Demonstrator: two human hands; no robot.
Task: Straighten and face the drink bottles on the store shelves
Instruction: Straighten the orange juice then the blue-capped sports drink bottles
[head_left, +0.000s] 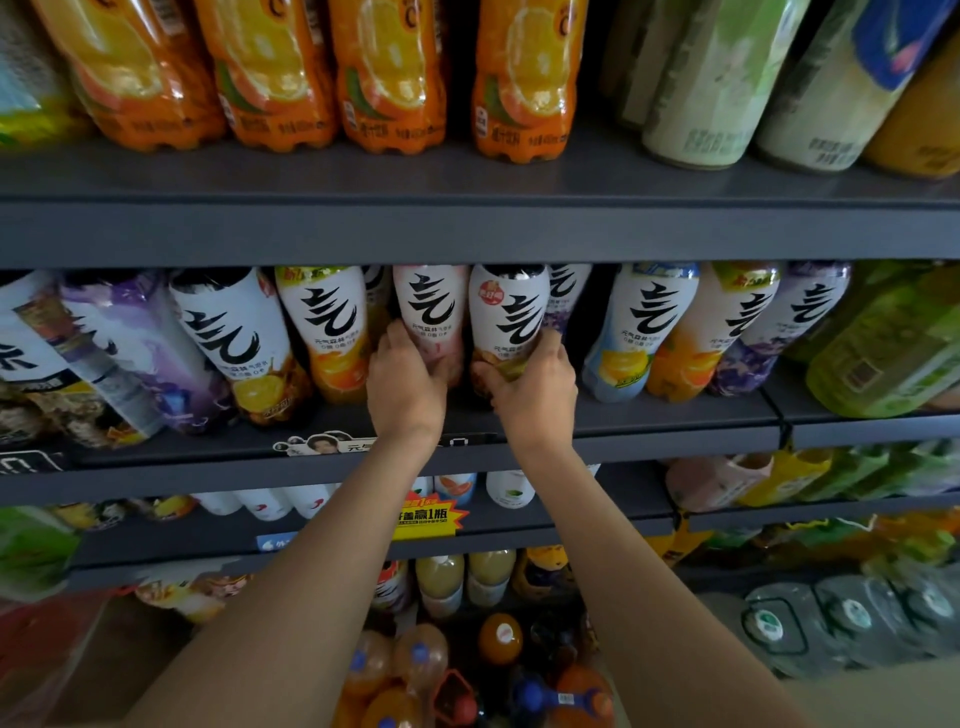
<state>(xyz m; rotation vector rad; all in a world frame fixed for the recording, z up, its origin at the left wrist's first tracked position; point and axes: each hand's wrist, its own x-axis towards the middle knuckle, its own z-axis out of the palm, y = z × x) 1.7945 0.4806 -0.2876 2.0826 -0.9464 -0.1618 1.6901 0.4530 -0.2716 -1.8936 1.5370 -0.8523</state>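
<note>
Pink-based bottle (430, 317) gripped low by the left hand (402, 387), fingers curled round it, brown-based bottle (506, 322) beside it held by the right hand (535, 397), both stood on the grey middle shelf (675, 415), orange juice bottles (395, 73) ranged on the shelf above.
</note>
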